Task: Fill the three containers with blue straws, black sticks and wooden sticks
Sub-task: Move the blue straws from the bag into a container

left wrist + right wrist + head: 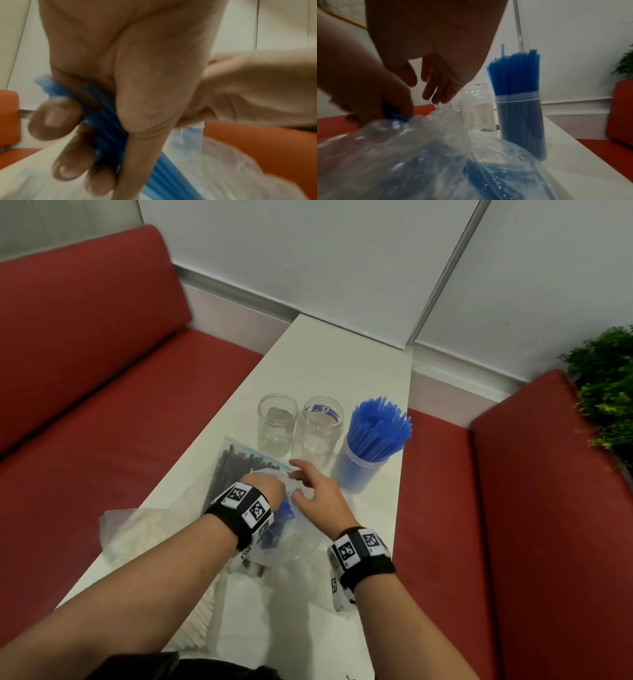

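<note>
Gripping a small bunch of blue straws [109,121], our left hand [130,83] has its fingers curled tight round them, right at the mouth of the clear bag [423,155] in the middle of the counter [342,364]. More straws lie loose inside that bag. Our right hand [317,491] hangs just beside the left with fingers spread and relaxed, fingertips [436,97] touching the crinkled plastic and holding nothing.

Just past the bag stands the straw container [520,121], already packed with blue straws fanning out above its rim. Left of it, two glass jars [298,426] are empty. The zip bag of black sticks [233,470] lies flat in front of them, and a third bag of pale sticks [137,532] sits at the near left edge, too blurred to say more.

Now the risks, as we read it. That container looks nearly full, so pushing this bunch in could bend straws or tip the tall, narrow tub. The bag may cling and drag along as the bunch lifts, spilling the rest. And the jars stand close enough that a careless sweep could knock them.
</note>
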